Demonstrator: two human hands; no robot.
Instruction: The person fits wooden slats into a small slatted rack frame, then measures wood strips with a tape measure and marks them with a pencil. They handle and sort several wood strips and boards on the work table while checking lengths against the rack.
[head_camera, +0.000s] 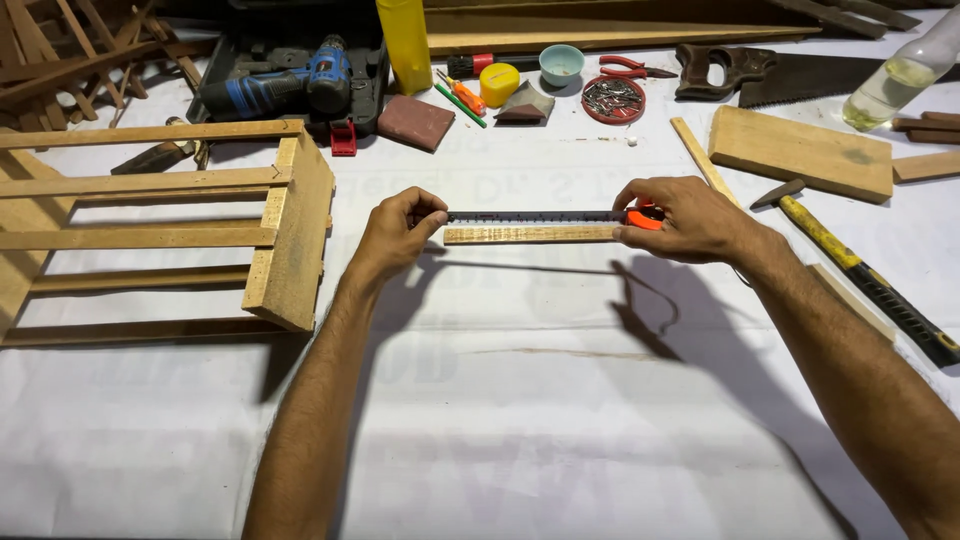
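A short wooden strip (528, 235) lies flat in the middle of the white-covered table. A dark measuring tape blade (530, 216) is stretched along its far edge. My left hand (395, 232) pinches the free end of the tape at the strip's left end. My right hand (685, 218) grips the orange tape measure case (645, 217) at the strip's right end and rests on the wood.
A slatted wooden crate (290, 225) stands at the left. A yellow-handled hammer (860, 270), a board (800, 150) and thin wooden slats (700, 155) lie at the right. A blue drill (280, 88), handsaw (770, 72), nail dish (612, 98), pliers and bottles line the far edge.
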